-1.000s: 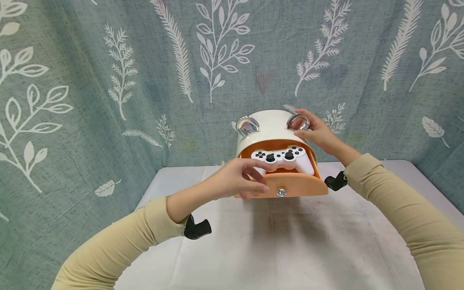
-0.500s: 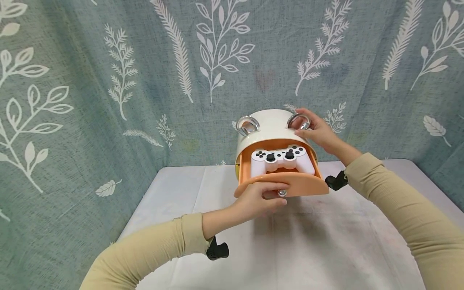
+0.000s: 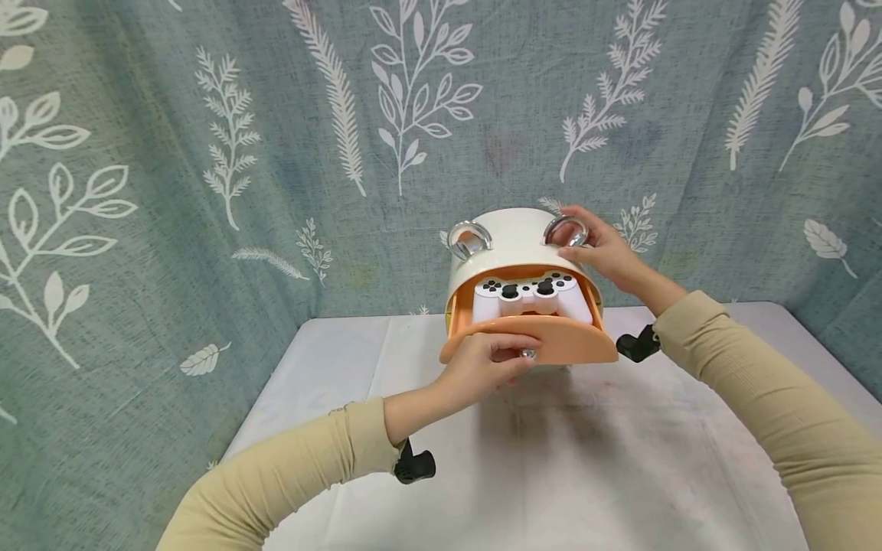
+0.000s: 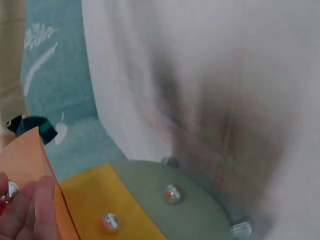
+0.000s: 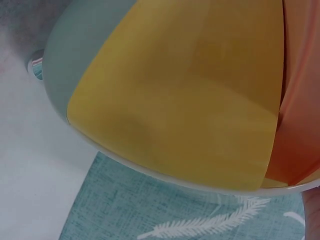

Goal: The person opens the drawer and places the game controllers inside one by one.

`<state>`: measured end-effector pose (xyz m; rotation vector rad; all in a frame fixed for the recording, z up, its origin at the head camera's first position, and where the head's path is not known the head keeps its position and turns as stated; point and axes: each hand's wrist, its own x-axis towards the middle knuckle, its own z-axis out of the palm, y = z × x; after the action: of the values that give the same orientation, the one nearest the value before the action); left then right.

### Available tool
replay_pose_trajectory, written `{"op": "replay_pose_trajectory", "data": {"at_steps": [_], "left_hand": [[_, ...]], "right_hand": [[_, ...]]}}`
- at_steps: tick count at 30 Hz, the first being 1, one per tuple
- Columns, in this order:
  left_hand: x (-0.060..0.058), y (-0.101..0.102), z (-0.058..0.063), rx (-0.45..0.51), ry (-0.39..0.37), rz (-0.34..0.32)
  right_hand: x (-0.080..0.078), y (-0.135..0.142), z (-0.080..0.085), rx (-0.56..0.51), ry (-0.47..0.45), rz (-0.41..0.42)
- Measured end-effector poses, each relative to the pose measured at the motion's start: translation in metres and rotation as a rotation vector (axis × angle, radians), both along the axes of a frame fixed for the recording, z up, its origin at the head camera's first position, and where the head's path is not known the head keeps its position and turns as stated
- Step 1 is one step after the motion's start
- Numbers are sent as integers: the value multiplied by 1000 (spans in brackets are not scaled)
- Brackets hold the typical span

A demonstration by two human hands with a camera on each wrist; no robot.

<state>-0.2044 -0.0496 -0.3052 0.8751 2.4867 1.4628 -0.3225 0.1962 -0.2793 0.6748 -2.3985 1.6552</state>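
Observation:
A rounded white mini cabinet with two silver ring-shaped ears stands at the back of the table. Its orange top drawer is pulled out, and a white game controller lies inside. My left hand pinches the small silver knob on the drawer front. My right hand holds the right ear of the cabinet. Below the orange drawer, the left wrist view shows a yellow drawer front and a green one, each with a knob and both pushed in.
The cabinet stands on short silver feet on a white-covered table. A green leaf-patterned curtain hangs close behind and at both sides. Black wrist cameras sit below my sleeves.
My left hand has come from the drawer's left side to its knob and now pinches it. The drawer front has shifted slightly inward with the controller. My right hand stays on the ear.

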Motion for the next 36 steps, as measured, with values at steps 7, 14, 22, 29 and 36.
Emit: {"op": "replay_pose_trajectory", "data": {"at_steps": [7,14,22,29,36], "left_hand": [[-22,4,4,-28,-23,36],[-45,7,7,-30,-62,60],[-62,10,5,-12,-113,97],[-71,13,7,-3,-139,128],[-76,14,6,1,-151,142]], "right_hand": [[2,-1,2,-17,0,35],[1,0,2,-45,-8,43],[1,-1,1,-17,-14,15],[3,-1,2,-5,-37,-16],[3,-1,2,6,-36,-17]]}}
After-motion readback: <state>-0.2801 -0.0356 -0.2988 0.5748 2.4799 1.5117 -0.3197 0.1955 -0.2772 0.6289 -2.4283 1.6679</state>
